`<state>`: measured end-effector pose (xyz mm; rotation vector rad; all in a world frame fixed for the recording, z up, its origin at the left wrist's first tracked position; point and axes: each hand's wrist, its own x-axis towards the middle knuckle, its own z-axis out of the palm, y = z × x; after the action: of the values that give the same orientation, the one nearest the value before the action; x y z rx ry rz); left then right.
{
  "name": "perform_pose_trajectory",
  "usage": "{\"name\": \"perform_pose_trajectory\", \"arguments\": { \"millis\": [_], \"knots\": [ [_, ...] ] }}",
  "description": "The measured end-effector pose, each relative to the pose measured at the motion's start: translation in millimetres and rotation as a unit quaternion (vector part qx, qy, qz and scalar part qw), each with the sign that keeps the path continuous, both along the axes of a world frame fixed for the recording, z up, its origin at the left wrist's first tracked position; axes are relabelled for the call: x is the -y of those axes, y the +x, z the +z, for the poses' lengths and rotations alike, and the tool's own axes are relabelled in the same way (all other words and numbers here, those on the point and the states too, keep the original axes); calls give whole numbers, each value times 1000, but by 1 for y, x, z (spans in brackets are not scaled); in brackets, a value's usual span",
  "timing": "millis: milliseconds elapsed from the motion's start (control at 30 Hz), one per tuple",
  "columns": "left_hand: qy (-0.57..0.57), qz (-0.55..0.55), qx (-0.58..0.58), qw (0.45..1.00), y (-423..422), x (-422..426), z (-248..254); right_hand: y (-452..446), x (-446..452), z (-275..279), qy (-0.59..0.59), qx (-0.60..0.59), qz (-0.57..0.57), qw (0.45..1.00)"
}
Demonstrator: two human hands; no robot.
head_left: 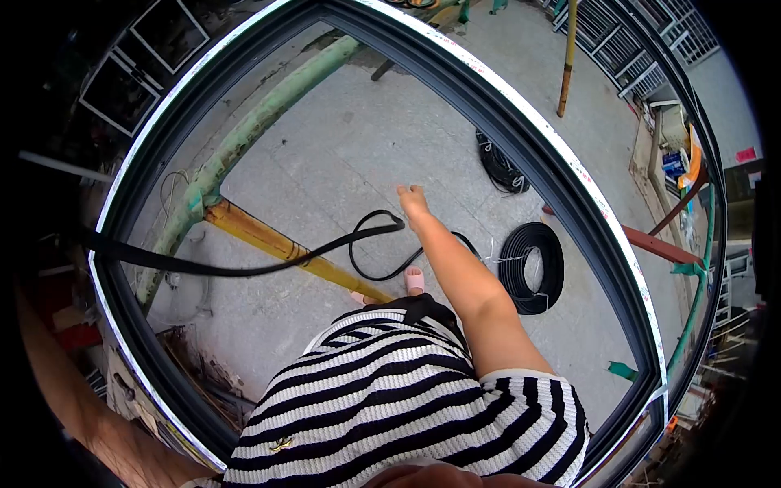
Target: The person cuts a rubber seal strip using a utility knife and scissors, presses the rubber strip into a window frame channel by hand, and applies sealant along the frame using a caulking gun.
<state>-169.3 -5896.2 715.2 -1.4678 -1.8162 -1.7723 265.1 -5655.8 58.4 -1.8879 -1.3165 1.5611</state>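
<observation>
My right hand (pixel 413 205) is stretched out over the floor inside a large frame, fingers curled. What is in the fingers, if anything, is hidden. Right beside its wrist, a long black rubber strip (pixel 244 269) bends sharply; whether hand and strip touch, I cannot tell. From that bend the strip sags across to the left side of the frame, and its other length loops below my hand. The frame (pixel 561 150) has a silvery-white outer edge and dark inner channels, and surrounds my body. My left arm reaches out at the lower left; its hand is lost in darkness.
A neat coil of black strip (pixel 550 297) and a looser black bundle (pixel 498 163) lie on the floor (pixel 333 122). Beneath the frame run a green pipe (pixel 268 102) and a yellow bar (pixel 264 241). A red-brown bar (pixel 663 244) is at right; metal grilles (pixel 610 49) stand behind.
</observation>
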Motion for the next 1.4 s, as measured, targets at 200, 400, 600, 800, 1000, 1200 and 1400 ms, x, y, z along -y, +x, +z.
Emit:
{"name": "perform_pose_trajectory", "arguments": {
  "millis": [200,400,600,800,1000,1200,1400],
  "knots": [
    [-97,33,84,991,38,-49,-98,34,22,42,-19,-101,26,994],
    [-143,-141,295,934,156,-103,-202,-11,30,164,216,-242,127,937],
    [-196,-311,351,861,229,-102,-256,-34,73,299,376,-190,412,808],
    [-220,-239,88,942,233,-73,-287,-53,62,336,331,-476,254,774],
    [-270,-105,-50,956,204,-43,-305,-81,38,365,190,-498,251,808],
    [-262,-340,172,887,178,-31,-300,-120,66,353,139,-570,290,756],
    [-280,-210,82,933,170,-24,-289,-132,80,349,132,-561,334,746]
  ]
}}
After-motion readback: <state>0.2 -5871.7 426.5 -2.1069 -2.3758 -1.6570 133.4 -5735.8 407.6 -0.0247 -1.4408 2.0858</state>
